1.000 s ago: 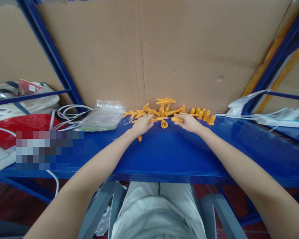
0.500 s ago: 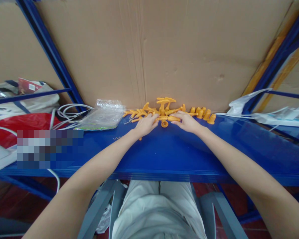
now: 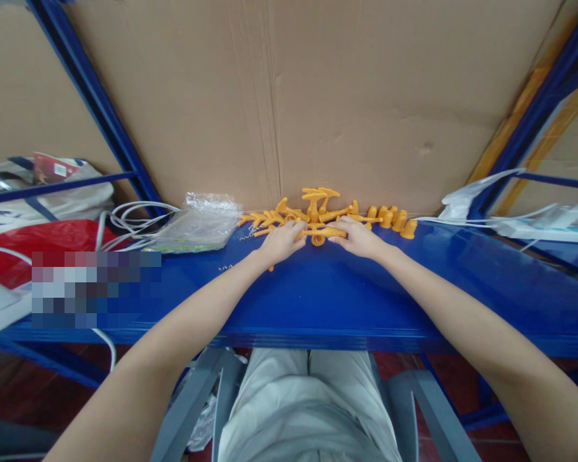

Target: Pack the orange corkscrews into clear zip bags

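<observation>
Near the back of the blue table, my left hand (image 3: 283,240) and my right hand (image 3: 360,237) grip the two ends of a yellow-orange plastic rod (image 3: 324,233). It lies nearly level between them, and my fingers hide its ends. Just below it shows the round end of a yellow cup-like part (image 3: 318,241), partly covered by the rod. Behind my hands stand T-topped yellow pieces (image 3: 314,204). More yellow branched pieces (image 3: 264,218) are heaped beside my left hand, with thin metal spirals (image 3: 226,267) nearby. Past my right hand is a group of yellow cup-shaped pieces (image 3: 399,221).
A clear plastic bag (image 3: 197,224) lies left of the parts, near white cables (image 3: 139,212) and a red bag (image 3: 52,240). A white power strip (image 3: 549,230) sits at the right. Cardboard (image 3: 347,96) rises behind the blue table (image 3: 308,301).
The yellow piece between my hands has straightened into one level rod and come slightly lower, now covering part of the round cup end. My hands have hardly moved.
</observation>
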### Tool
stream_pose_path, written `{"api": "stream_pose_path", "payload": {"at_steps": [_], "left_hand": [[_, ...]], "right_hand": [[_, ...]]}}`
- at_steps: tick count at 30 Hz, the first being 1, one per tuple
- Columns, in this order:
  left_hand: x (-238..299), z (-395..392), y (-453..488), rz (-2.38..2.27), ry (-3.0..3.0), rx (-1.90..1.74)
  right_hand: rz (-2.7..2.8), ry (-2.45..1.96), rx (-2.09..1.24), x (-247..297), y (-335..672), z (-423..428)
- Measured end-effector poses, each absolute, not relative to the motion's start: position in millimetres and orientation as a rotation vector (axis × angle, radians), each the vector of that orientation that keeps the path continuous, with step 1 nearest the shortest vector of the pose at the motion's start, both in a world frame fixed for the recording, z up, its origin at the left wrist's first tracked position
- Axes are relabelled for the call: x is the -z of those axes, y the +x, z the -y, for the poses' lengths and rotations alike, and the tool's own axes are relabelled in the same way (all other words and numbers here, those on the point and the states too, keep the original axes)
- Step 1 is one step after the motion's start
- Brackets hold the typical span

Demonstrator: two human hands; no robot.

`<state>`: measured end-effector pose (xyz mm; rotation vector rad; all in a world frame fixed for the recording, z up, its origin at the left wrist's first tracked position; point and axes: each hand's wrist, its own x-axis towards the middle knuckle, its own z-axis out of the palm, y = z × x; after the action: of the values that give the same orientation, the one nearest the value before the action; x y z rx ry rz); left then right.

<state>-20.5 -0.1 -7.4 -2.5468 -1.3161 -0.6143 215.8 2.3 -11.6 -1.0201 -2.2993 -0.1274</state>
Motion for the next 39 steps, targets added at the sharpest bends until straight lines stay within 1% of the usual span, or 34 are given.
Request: {"api": "stream_pose_path", "payload": {"at_steps": [6, 14, 22, 28, 35, 39], "left_hand": [[10.8, -6.4, -23.0, 1.334, -2.560, 0.694], [7.1, -7.5, -27.2, 1.328, -2.575, 0.749], [9.2, -6.1, -23.3, 1.388, -2.501, 0.761], [7.4, -4.5, -22.5, 1.373, -2.513, 0.749], [7.6, -3.6, -22.2, 1.384, -2.489, 0.777], [8.5, -5.3, -21.8, 1.403, -2.474, 0.793]], "right_hand": [[2.281, -0.967, 0.052, 9.2, 219.8, -5.1], [2.054, -0.968, -0.566, 12.0, 228.5, -14.0], [1.850, -1.097, -0.925, 3.3, 215.6, 2.1], [1.729, -1.259, -0.985, 2.2, 207.1, 8.3], [1.754, -1.290, -0.991, 2.1, 205.7, 7.9], [1.818, -1.267, -0.934, 2.5, 212.6, 4.7]]}}
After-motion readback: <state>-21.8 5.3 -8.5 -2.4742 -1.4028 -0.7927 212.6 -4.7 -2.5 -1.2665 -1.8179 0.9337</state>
